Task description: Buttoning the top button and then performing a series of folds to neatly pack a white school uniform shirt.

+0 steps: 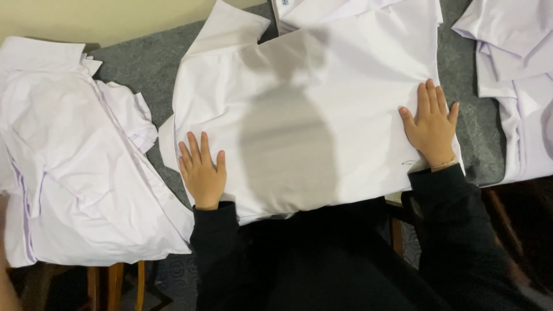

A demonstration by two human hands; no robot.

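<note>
a single head-worn camera looks almost straight down from above the person's chest, close over the near edge of the grey tabletop [144,66]. the view faces away from the body toward the far edge and a pale wall [86,20] at top left.

Bright overhead light, soft head shadow on white shirt [311,115], slightly blurred

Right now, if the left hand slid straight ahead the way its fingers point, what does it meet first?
The left hand lies flat on the white shirt, fingers pointing up the frame. Straight on, it would likely meet only more of that shirt's fabric, towards the folded sleeve and collar area.
</note>
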